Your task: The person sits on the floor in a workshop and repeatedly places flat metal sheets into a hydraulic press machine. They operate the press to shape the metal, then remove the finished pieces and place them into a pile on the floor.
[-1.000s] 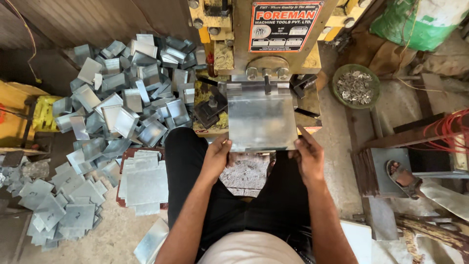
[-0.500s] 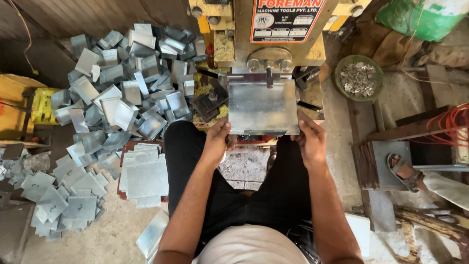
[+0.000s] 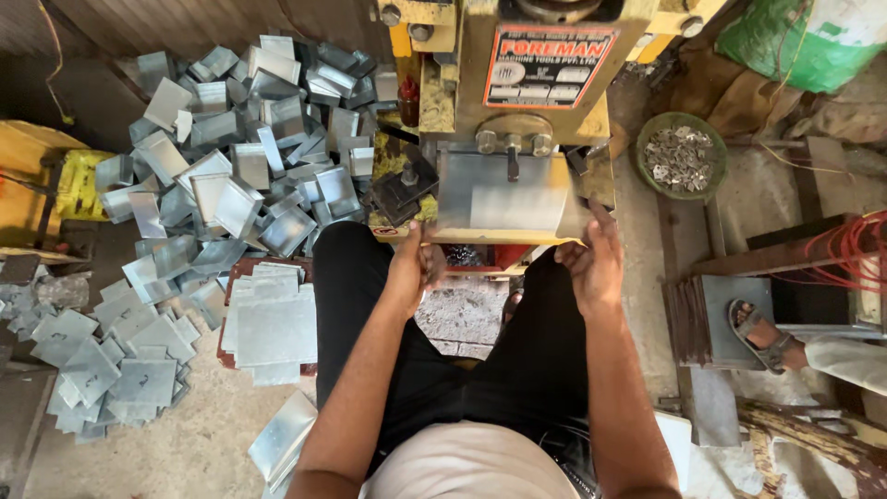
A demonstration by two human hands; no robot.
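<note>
Two hands hold one metal sheet [image 3: 504,199] at the middle of the frame, under the head of the yellow press [image 3: 517,83]. The left hand [image 3: 418,263] pinches its near left corner and the right hand [image 3: 591,259] grips its near right edge, probably to keep it square and the fingers out from under the tool. It looks flat, grey and shiny. Bent pieces [image 3: 240,157] are heaped at upper left; flat blanks [image 3: 273,323] are stacked lower left.

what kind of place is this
Most likely a small sheet-metal workshop. A yellow press machine stands in front of the person, both hands hold a metal sheet under it, and a heap of bent metal pieces lies beside a stack of flat blanks.
</note>
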